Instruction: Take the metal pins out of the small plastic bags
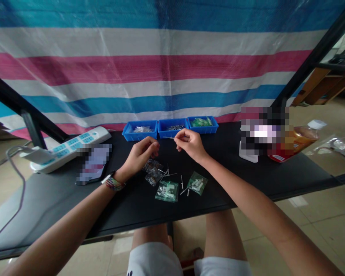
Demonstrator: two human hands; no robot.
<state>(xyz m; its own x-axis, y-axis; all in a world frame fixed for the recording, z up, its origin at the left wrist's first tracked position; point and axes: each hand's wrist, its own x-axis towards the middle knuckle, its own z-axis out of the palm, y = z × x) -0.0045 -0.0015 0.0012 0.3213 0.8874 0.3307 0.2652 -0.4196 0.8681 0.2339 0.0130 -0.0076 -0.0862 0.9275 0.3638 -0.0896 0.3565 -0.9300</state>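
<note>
Right hand [189,145]: thumb and index pinching a thin metal pin [169,137], raised over the black tabletop [228,147], in front of the middle bin. Left hand [143,152]: fingers curled in toward the thumb, just left of the right hand, the two apart. Can't tell if the left grips anything. Woven bracelet [115,183] on the left wrist.

Three blue bins in a row along the tabletop's far edge, sides touching or nearly so. Left bin [139,136]: clear plastic bags or wrap, contents unclear. Middle bin [164,134]: loose metal pins, piled. Right bin [204,129]: green-tinted bags.

Between hands and near edge: clear bags [153,177] by the left hand, partly covered by it, with loose rivets [168,171] at their right side. Closer to the near edge, a green-tinted bag [167,191] with pale parts inside; second green bag [197,183] right of it, also filled. More loose rivets [182,182] between those two, one touching or overlapping the second bag.

Toward the left end: phone [95,164], screen blurred out, beside a white power strip [74,145] with a plug adapter [38,155] at its near end. Toward the right end: bottle [303,138] with white cap, orange contents; pixelated patch next to it. Striped tarp [172,69] hangs behind the far edge.
</note>
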